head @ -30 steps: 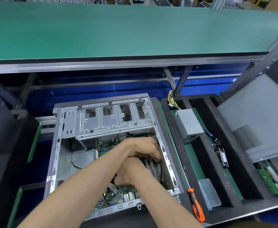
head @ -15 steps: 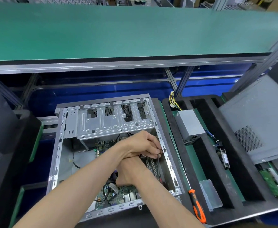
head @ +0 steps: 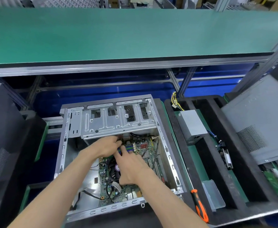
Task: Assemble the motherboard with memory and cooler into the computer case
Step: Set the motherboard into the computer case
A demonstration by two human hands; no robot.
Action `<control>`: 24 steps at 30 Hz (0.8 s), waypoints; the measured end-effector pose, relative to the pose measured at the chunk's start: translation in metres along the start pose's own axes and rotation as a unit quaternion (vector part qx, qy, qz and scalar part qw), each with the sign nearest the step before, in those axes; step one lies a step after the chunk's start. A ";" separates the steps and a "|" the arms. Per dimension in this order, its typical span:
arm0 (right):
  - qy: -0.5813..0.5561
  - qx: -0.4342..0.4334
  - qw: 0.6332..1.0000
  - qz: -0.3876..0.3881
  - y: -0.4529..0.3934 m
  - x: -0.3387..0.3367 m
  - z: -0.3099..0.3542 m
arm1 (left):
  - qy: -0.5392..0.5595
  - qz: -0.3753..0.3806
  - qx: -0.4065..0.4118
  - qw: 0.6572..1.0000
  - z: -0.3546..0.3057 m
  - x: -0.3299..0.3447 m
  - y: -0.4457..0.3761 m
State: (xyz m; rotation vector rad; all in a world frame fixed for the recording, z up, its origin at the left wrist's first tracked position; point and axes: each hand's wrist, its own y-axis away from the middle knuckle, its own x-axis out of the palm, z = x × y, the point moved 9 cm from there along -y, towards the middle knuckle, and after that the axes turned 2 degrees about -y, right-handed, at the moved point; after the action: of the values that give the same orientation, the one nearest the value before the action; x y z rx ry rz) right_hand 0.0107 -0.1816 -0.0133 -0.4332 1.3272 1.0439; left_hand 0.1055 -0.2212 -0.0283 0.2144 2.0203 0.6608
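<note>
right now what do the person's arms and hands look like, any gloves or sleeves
Both are bare. The left hand and right hand wear no gloves, and no rings, watch or wrist strap show. Both forearms are uncovered down to the bottom edge of the picture, so no sleeve is in view. No markings show on either arm.

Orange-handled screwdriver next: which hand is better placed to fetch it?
Right, probably. The screwdriver lies outside the case on its right, beside the right forearm. The right hand has its fingers extended over the motherboard; the left hand is farther away.
</note>
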 end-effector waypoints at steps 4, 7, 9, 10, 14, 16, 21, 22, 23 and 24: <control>0.016 0.007 1.000 0.009 0.001 -0.001 0.000 | -0.014 -0.037 -0.082 0.996 0.042 -0.001 0.011; 0.032 0.008 0.999 0.018 0.000 0.000 -0.001 | 0.001 -0.097 -0.120 0.988 0.056 -0.004 0.015; 0.031 -0.001 0.999 0.024 0.001 -0.001 0.002 | 0.010 -0.134 -0.129 0.982 0.058 -0.004 0.017; 0.026 -0.004 0.999 0.025 0.000 -0.001 0.002 | 0.018 -0.146 -0.130 0.980 0.059 -0.003 0.018; 0.012 -0.005 1.000 0.023 0.000 -0.004 0.001 | 0.018 -0.182 -0.121 0.976 0.057 -0.004 0.021; 0.013 -0.006 1.000 0.021 0.001 -0.005 0.000 | 0.013 -0.194 -0.110 0.975 0.054 -0.005 0.021; 0.018 0.009 1.000 0.010 0.004 -0.007 -0.008 | 0.082 -0.164 -0.110 0.977 0.052 0.006 0.017; 0.017 0.009 1.000 0.008 0.004 -0.007 -0.009 | 0.090 -0.158 -0.115 0.977 0.052 0.007 0.017; 0.018 0.009 1.000 0.008 0.003 -0.006 -0.008 | 0.093 -0.152 -0.118 0.977 0.053 0.007 0.018; 0.020 0.007 1.000 0.007 0.003 -0.006 -0.008 | 0.091 -0.148 -0.122 0.977 0.053 0.007 0.018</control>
State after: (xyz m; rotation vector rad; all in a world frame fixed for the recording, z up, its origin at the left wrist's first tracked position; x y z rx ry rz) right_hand 0.0041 -0.1886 -0.0089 -0.4377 1.3734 1.0417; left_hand 0.1447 -0.1838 -0.0439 -0.2970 2.0646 0.7486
